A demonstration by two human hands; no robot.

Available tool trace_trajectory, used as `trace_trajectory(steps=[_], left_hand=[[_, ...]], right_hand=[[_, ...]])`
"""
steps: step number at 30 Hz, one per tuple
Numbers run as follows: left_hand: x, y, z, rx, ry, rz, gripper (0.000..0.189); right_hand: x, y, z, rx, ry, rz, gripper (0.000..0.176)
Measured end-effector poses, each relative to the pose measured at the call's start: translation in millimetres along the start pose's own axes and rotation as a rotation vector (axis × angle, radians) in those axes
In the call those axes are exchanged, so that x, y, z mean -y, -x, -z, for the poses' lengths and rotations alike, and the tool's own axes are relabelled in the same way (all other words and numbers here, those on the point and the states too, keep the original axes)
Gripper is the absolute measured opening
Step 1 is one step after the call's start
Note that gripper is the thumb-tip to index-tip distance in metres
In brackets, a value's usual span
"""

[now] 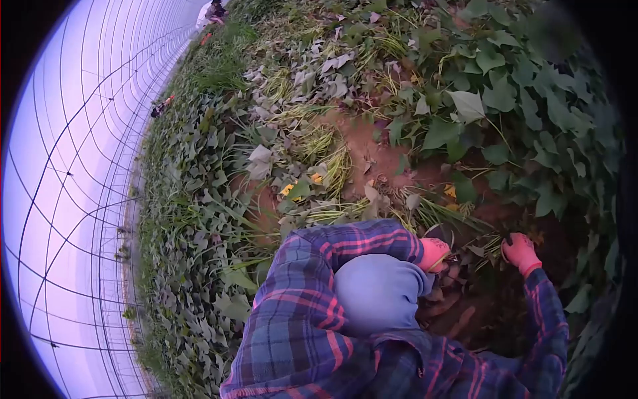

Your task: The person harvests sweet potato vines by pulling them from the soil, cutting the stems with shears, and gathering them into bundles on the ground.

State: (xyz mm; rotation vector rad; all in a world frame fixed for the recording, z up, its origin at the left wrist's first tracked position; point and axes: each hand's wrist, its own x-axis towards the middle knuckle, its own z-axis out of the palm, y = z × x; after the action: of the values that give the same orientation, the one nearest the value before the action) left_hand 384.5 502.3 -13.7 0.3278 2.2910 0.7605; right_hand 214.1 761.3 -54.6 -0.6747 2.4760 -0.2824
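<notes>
My left hand [435, 255], in a pink glove, is closed low over the soil in front of my knee. A thin curved edge shows just above its fingers, and I cannot tell what it grips. My right hand [522, 253], also in a pink glove, is closed around a bunch of green stems [490, 249] that spread toward the left hand. Between and below the two hands lie wilted leaves [458, 272] on brown soil. Long grass blades [435, 214] lean over the ground just beyond them.
Leafy vines [498, 93] stand thick on the right, and cut, wilting vines [319, 146] lie ahead. A bare soil patch [372, 149] shows between them. More leafy plants [186, 233] fill the left, beside the greenhouse wall [73, 173]. A person [214, 12] is far off at the top.
</notes>
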Motion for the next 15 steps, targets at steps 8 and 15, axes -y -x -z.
trace_trajectory(steps=[8,15], left_hand=[[-26,-25,26,0.079,0.225,0.035,0.030],[-12,-130,68,-0.045,0.076,0.053,0.036]], right_hand=[[-5,-14,28,0.165,0.058,0.090,0.039],[-46,-56,61,-0.358,0.158,0.564,0.026]])
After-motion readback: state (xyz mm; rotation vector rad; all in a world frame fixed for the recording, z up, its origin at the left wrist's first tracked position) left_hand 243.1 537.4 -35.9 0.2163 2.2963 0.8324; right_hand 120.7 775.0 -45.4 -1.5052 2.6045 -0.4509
